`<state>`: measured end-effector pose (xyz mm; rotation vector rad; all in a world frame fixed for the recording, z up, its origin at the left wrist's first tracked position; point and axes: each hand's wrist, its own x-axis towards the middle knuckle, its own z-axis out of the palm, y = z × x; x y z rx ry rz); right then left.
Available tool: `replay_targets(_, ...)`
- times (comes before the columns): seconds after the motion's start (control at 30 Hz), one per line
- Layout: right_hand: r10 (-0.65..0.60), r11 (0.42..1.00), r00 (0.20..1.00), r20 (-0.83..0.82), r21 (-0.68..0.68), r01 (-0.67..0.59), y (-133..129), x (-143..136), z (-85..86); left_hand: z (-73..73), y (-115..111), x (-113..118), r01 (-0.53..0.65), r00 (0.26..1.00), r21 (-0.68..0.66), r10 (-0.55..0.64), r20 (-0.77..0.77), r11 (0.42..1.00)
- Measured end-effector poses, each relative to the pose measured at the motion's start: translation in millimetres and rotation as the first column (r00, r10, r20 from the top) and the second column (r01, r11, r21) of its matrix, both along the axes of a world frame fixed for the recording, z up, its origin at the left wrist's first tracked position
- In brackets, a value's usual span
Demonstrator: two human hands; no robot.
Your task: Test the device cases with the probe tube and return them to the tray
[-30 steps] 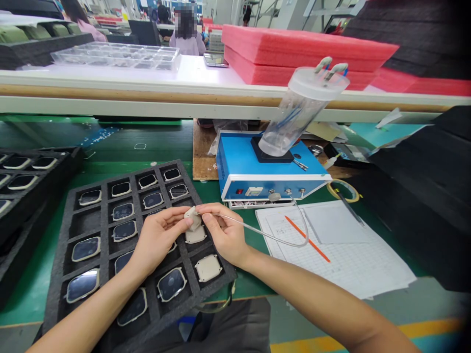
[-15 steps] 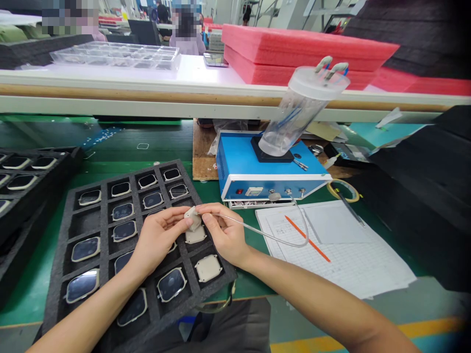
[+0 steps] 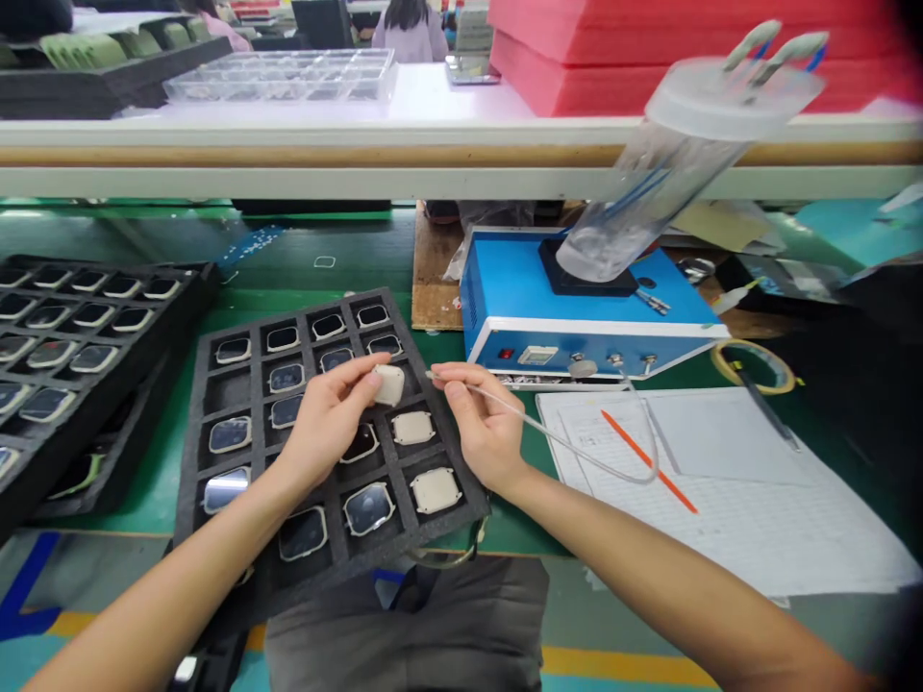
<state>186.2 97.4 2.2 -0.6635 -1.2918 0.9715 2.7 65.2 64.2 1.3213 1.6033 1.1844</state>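
Pinched in my left hand [image 3: 328,413] is a beige watch case [image 3: 389,384], held over the black foam tray [image 3: 188,461]. My right hand [image 3: 486,428] is closed on the end of a thin clear tube [image 3: 569,447], whose tip points toward the case with a small gap between them. The tube runs to the front of a blue box [image 3: 591,336]. Dark-faced watch cases lie in many tray compartments, and two beige ones [image 3: 413,428] [image 3: 436,491] rest back side up in the right column, below my left hand's case.
A clear cylinder [image 3: 649,192] leans on the blue box. Papers [image 3: 757,538] with an orange stick [image 3: 649,461] lie at right, beside a tape roll [image 3: 783,370]. Another filled tray [image 3: 165,322] stands left. Red foam [image 3: 577,58] is on the shelf; a person [image 3: 411,38] is beyond.
My hands have moved apart. The tube tip has come away from the watch case, which now shows its flat beige side. The camera view has shifted.
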Motion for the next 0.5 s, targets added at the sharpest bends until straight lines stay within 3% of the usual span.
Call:
replay_targets(0.1,-0.004,0.998,0.999,-0.033,-0.063,0.002,1,0,-0.7,6.4,13,-2,0.042,0.977,0.050,-0.030,-0.209,0.998)
replay_targets(0.23,0.001,0.993,1.000,0.002,-0.121,0.000,1,3,-1.2,2.9,35,-2,0.267,0.842,-0.105,-0.285,-0.458,0.958)
replay_targets(0.3,0.003,0.991,1.000,0.018,-0.136,0.000,1,5,-0.8,0.6,41,-4,0.306,0.778,-0.142,-0.334,-0.533,0.941)
replay_targets(0.43,0.016,0.987,1.000,0.017,-0.157,-0.013,2,6,-0.3,1.0,48,-15,0.185,0.703,0.020,-0.118,-0.701,0.983)
replay_targets(0.5,0.023,0.987,0.999,0.022,-0.160,-0.019,2,6,-0.5,1.6,53,-18,0.159,0.671,0.016,-0.096,-0.735,0.987)
